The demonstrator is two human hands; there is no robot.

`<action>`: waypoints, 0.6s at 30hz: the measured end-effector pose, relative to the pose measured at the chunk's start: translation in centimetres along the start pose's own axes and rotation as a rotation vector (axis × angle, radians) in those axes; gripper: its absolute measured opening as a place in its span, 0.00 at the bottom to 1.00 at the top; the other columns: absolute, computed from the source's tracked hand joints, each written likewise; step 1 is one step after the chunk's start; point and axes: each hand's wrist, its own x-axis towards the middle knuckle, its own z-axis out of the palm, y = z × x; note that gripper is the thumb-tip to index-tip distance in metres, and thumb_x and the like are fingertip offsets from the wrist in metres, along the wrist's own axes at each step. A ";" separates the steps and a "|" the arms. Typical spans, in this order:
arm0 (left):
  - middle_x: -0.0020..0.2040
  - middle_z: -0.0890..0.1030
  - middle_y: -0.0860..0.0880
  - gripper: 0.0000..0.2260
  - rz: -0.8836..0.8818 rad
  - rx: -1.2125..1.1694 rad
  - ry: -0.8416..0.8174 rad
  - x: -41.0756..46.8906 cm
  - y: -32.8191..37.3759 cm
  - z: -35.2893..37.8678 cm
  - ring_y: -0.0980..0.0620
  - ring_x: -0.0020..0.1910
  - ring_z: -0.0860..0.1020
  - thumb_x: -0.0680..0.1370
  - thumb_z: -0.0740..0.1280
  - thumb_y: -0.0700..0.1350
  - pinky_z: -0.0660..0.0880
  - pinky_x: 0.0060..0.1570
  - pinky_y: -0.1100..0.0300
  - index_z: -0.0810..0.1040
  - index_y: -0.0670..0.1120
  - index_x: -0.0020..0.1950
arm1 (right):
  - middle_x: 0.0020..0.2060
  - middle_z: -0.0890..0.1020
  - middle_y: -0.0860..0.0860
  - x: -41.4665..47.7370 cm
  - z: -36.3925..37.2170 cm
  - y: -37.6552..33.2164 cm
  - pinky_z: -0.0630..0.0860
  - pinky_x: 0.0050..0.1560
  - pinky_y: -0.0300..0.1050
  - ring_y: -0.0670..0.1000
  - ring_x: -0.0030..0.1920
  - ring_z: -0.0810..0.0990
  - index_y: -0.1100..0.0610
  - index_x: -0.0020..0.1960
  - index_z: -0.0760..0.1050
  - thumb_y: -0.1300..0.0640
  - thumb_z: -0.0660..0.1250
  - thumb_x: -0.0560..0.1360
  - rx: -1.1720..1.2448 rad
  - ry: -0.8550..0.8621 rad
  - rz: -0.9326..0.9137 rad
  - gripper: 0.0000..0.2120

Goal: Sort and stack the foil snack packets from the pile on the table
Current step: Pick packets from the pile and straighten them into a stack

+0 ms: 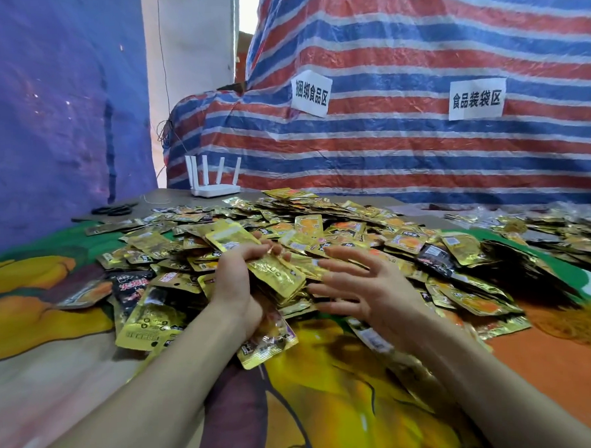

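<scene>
From my station I see the left hand [234,282] clamped on a stack [277,275] of gold packets. Its fingers are curled round the bundle and its fingertips show past the far edge. The stack sits tilted, its lower end pointing right toward the other hand. The right hand [364,288] is just beside the stack on its right. Its fingers are straight and spread, the palm is turned toward the stack, and it grips nothing. I cannot tell whether its fingertips touch the stack or the packets under them. Both hands are over the near edge of the pile [325,229], which spreads behind them and to either side on a bright printed cloth [328,391]. Some black packets [131,287] lie at the pile's near left edge, just left of the left wrist. Behind the pile, on the bare far end of the table [171,195], a white router [214,190] stands with scissors [114,209] to its left. A striped tarp [419,144] with paper labels hangs behind.
</scene>
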 end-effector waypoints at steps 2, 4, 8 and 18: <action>0.36 0.80 0.46 0.06 0.025 0.038 0.029 0.1 -0.1 -0.1 0.47 0.36 0.80 0.78 0.61 0.39 0.81 0.45 0.49 0.77 0.44 0.45 | 0.63 0.81 0.58 -0.3 1.9 0.8 0.85 0.42 0.53 0.59 0.53 0.86 0.56 0.60 0.81 0.64 0.79 0.62 -0.107 0.001 -0.019 0.27; 0.35 0.81 0.44 0.16 0.047 0.087 0.055 0.2 -0.3 -0.2 0.45 0.36 0.82 0.80 0.63 0.43 0.81 0.42 0.49 0.82 0.44 0.34 | 0.62 0.81 0.55 -0.4 3.6 1.4 0.84 0.41 0.51 0.57 0.50 0.87 0.56 0.61 0.81 0.65 0.81 0.64 -0.172 -0.005 -0.063 0.26; 0.39 0.83 0.44 0.20 0.037 0.102 0.069 0.2 -0.5 0.0 0.44 0.36 0.82 0.79 0.64 0.48 0.80 0.42 0.48 0.83 0.45 0.29 | 0.47 0.87 0.53 0.0 5.8 2.4 0.85 0.44 0.56 0.58 0.45 0.88 0.54 0.62 0.79 0.66 0.81 0.67 -0.205 0.056 -0.148 0.26; 0.57 0.85 0.41 0.16 0.026 0.359 -0.046 -0.5 -0.4 -0.1 0.42 0.56 0.83 0.82 0.58 0.49 0.79 0.53 0.50 0.85 0.47 0.58 | 0.47 0.82 0.27 0.8 6.0 2.9 0.76 0.47 0.26 0.29 0.51 0.79 0.37 0.58 0.77 0.58 0.82 0.66 -0.379 0.141 -0.332 0.28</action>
